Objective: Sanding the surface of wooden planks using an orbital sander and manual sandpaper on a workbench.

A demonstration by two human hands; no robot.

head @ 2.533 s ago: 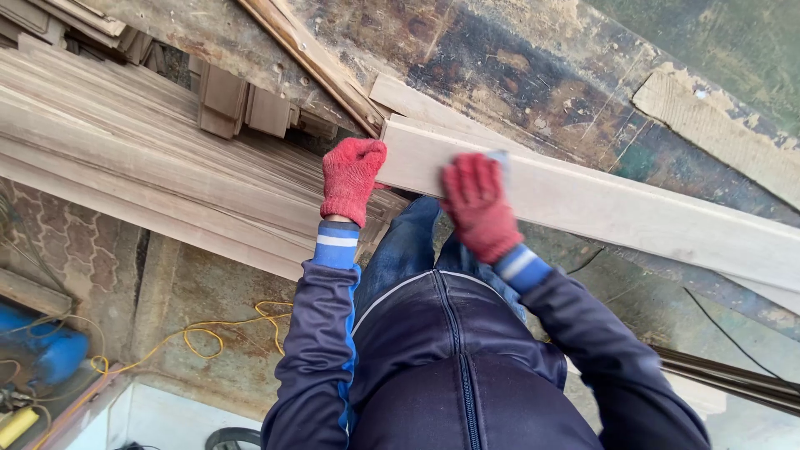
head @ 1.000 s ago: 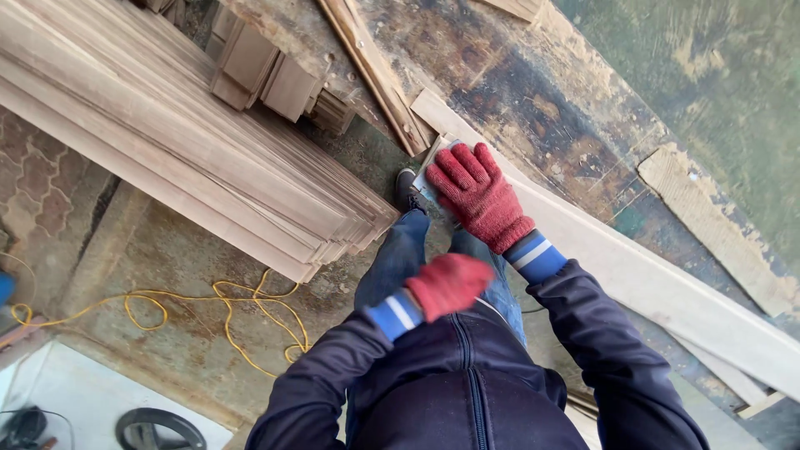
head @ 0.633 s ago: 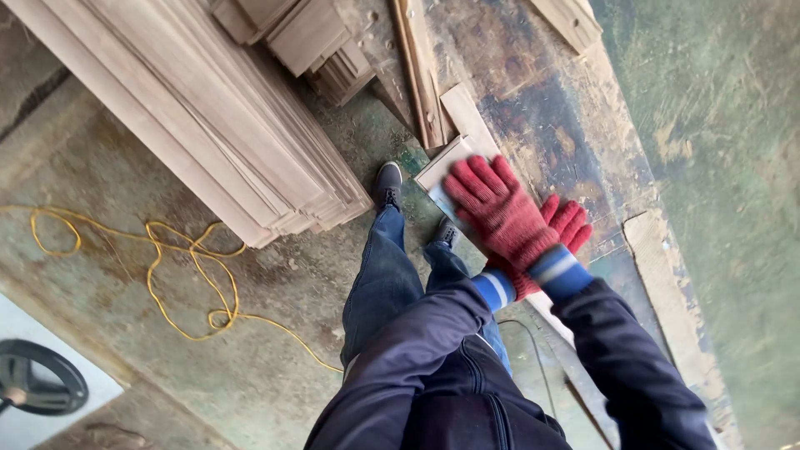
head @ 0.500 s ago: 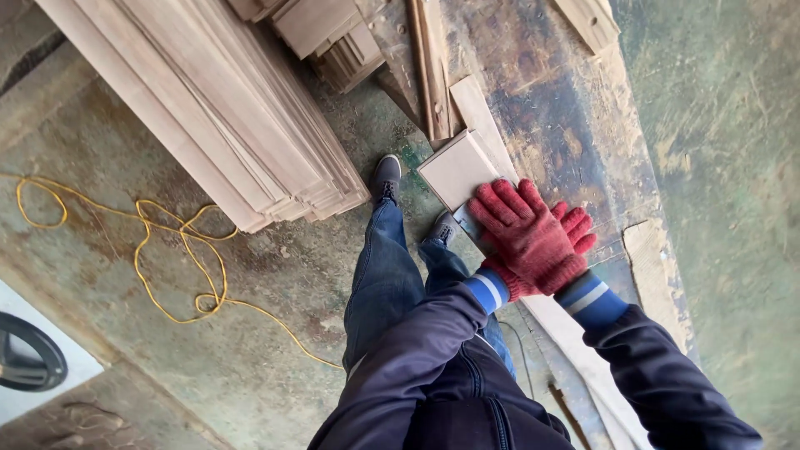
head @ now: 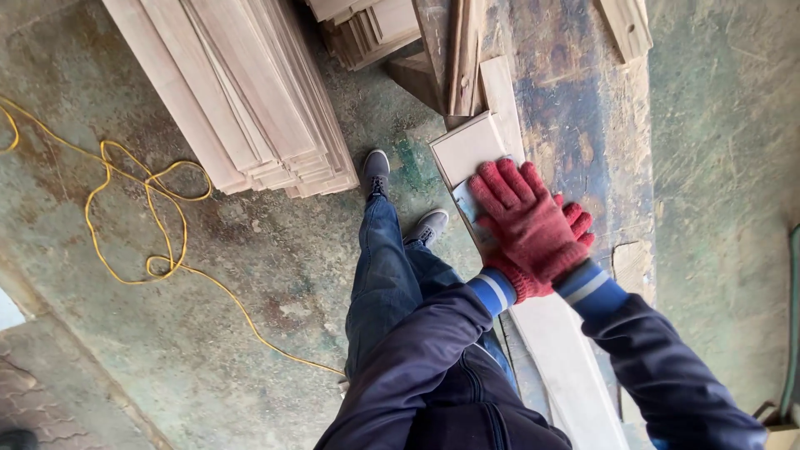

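Head view: left hand [head: 521, 221] lies flat on the plank [head: 475, 150] right of centre, right hand [head: 575, 225] tucked behind it, grip unclear. Nothing clamps the board; it could slide onto the shoes [head: 427, 227] or pinch fingers.

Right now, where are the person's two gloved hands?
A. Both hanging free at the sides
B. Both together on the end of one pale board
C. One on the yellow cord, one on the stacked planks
B: the left hand overlaps the right hand on the board.
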